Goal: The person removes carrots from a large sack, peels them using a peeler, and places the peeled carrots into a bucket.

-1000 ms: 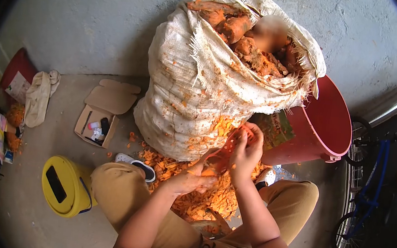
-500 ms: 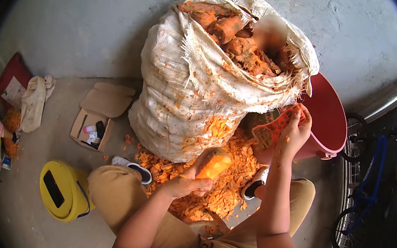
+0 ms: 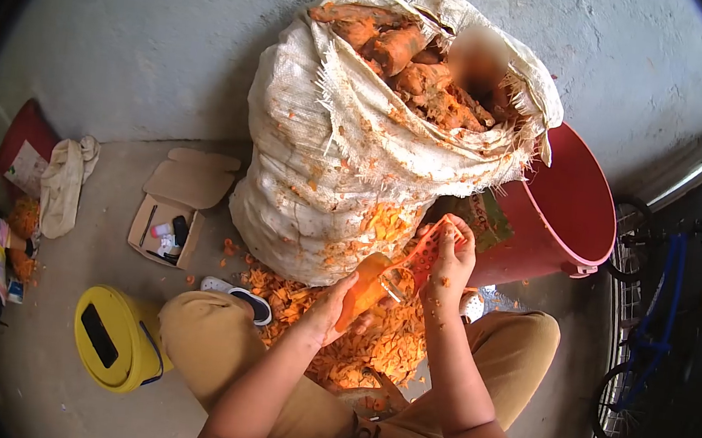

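Floor (image 3: 111, 266) strewn with orange peelings (image 3: 384, 349), grey wall (image 3: 163, 54), left hand (image 3: 331, 313) gripping vegetable (image 3: 365, 289), right hand (image 3: 452, 264) holding peeler (image 3: 424, 259)

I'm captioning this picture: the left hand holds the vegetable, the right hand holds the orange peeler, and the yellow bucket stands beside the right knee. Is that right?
Not quite: the head view shows the yellow bucket beside the left knee. The left hand does hold the vegetable, the right hand the orange peeler.
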A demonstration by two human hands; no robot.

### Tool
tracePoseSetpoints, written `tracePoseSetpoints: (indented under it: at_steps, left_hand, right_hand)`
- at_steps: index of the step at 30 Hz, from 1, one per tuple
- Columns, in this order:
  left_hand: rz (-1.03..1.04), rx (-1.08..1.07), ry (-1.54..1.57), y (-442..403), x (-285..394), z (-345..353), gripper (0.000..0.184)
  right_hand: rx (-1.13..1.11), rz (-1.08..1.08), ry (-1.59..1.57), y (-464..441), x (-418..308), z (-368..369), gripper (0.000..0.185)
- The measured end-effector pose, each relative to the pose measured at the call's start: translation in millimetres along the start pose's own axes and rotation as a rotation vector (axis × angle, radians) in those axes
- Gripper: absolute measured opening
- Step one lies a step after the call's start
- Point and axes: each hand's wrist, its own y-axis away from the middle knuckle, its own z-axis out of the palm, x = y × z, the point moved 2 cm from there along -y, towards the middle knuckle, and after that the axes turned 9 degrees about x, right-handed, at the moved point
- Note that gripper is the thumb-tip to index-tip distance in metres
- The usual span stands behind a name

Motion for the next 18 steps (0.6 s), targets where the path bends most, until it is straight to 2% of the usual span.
tracePoseSetpoints:
  at_steps: [3, 6, 12, 15, 18]
  left_hand:
    - [-0.068, 0.109, 0.042, -9, -10, -6, 0.041]
    - [-0.083, 0.057, 0.067, -12, -9, -8, 0.037]
    - [0.053, 0.164, 0.144, -8, 1, 5, 0.039]
    - [0.148, 0.136, 0.150, -14, 3, -1, 0.045]
    - [0.100, 0.165, 0.270, -10, 10, -3, 0.047]
  right_hand:
    - [-0.039, 0.018, -0.028, -2, 10, -1, 0.018]
    - [-0.037, 0.037, -0.001, -1, 11, 5, 0.018]
    - [-0.111, 0.055, 0.058, -1, 13, 13, 0.019]
    - [-0.191, 0.107, 0.040, 2, 12, 16, 0.020]
    - [-0.219, 0.110, 0.001, 3, 15, 17, 0.020]
